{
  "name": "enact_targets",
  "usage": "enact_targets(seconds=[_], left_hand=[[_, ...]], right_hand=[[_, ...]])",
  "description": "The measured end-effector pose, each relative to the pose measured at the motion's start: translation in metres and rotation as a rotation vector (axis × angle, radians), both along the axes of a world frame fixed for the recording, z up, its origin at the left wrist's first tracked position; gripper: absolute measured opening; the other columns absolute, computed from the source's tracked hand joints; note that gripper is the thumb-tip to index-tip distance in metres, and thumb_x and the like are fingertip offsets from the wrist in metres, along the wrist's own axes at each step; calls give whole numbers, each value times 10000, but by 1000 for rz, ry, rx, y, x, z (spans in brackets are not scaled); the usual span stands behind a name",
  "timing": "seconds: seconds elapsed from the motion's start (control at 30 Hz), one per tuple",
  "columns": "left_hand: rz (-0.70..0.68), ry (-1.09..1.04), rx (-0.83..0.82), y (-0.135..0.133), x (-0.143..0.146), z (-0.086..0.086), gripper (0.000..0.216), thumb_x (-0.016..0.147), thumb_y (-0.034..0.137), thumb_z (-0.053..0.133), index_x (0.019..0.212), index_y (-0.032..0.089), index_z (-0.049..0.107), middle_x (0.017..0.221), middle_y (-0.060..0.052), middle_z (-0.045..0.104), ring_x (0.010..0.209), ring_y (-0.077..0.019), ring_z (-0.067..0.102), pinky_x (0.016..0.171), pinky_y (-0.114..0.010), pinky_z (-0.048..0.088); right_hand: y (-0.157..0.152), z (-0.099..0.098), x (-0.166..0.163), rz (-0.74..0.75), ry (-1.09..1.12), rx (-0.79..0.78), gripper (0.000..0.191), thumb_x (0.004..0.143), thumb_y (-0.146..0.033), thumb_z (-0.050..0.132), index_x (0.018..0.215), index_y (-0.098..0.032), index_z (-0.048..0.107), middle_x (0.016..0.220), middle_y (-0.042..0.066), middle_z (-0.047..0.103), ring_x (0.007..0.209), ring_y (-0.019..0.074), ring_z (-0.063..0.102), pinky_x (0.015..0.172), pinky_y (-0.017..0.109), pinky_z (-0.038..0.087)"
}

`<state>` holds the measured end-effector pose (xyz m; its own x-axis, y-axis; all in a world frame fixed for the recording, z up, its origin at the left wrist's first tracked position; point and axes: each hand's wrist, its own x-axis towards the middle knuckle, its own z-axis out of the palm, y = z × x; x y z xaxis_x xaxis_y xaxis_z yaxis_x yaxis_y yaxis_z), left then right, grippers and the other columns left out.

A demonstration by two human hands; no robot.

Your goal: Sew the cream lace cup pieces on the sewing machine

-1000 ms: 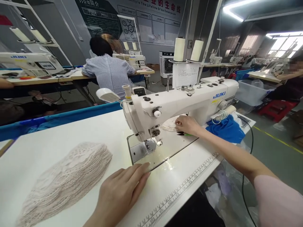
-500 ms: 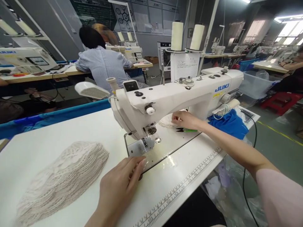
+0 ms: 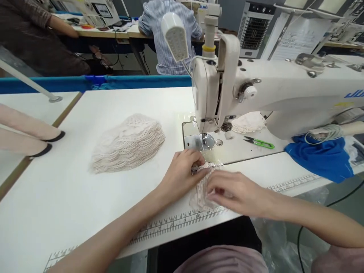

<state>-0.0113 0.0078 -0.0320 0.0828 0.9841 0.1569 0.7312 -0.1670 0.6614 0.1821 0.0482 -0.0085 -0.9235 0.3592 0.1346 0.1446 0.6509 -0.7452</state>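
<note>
Both my hands rest on a small cream lace piece (image 3: 202, 187) lying on the white table (image 3: 85, 197) just in front of the sewing machine (image 3: 273, 91). My left hand (image 3: 182, 175) has its fingers curled, pinching the piece's upper edge. Laid over the lower right part of the lace, my right hand (image 3: 236, 192) presses and grips it with bent fingers. The needle plate (image 3: 205, 141) sits a short way behind my left hand. A stack of the same cream lace pieces (image 3: 129, 142) lies to the left.
Green thread snips (image 3: 259, 142) and a smaller pile of lace (image 3: 248, 122) lie under the machine arm. Blue cloth (image 3: 322, 158) is bunched at the right. A lamp head (image 3: 175, 36) hangs above. A person in a striped shirt (image 3: 169, 26) sits behind; another person's sleeve (image 3: 34, 30) is far left.
My right hand has come back from the small lace pile behind the machine with a piece, and both hands now hold it at the table's front. The view tilted down and left.
</note>
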Motion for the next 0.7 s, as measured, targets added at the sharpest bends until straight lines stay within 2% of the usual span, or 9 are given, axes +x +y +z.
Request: enact_targets(seconds=[0.07,0.13,0.2,0.27,0.33,0.47,0.6,0.7], left_hand=[[-22,-135,8,-1,1,3,135,861,295,550,811,188,484,796,15,540,713,-132,485,667,-292,373],[-30,-208,17,0,1,5,146,860,305,552,820,190,471,759,27,523,648,-110,453,597,-257,357],[-25,-226,29,2,0,7,165,849,309,573,811,194,462,728,40,506,605,-96,423,560,-239,339],[-8,-227,22,3,-3,8,188,830,308,600,801,198,451,710,48,495,582,-89,404,536,-229,325],[7,-207,-17,4,-8,9,210,804,308,636,817,201,455,702,53,498,581,-90,413,530,-225,324],[7,-100,-64,3,-14,7,196,809,304,639,900,210,493,687,62,530,571,-94,447,526,-223,327],[-6,-7,85,1,-13,0,114,864,275,561,850,205,472,656,74,539,500,-69,413,491,-201,311],[-4,89,234,0,-13,-5,108,879,240,525,824,205,440,610,90,518,445,-55,371,451,-182,284]], right_hand=[[14,-3,3,-163,78,-74,181,888,-213,566,1067,-188,553,1050,57,601,721,94,598,659,244,512],[28,-4,2,-256,9,-216,353,851,-228,611,1187,-202,507,952,33,631,609,83,598,552,224,510],[41,-4,-1,-239,-110,-369,264,846,-260,611,1093,-181,563,684,-30,614,499,84,573,457,194,475],[51,-1,-5,-189,-179,-438,112,855,-269,590,899,-167,604,535,-53,566,456,82,556,431,174,455],[59,5,-8,-145,-232,-428,98,855,-252,583,812,-166,599,517,-44,583,455,77,562,444,168,457],[71,17,-13,-86,-376,-388,99,850,-274,599,851,-176,611,460,-72,543,383,64,526,409,159,425],[71,14,-18,-67,-341,-422,172,852,-321,604,977,-204,607,526,-68,580,415,77,558,429,178,458],[65,2,-21,-131,-189,-383,113,871,-297,572,891,-191,606,582,-41,602,515,97,612,469,186,478]])
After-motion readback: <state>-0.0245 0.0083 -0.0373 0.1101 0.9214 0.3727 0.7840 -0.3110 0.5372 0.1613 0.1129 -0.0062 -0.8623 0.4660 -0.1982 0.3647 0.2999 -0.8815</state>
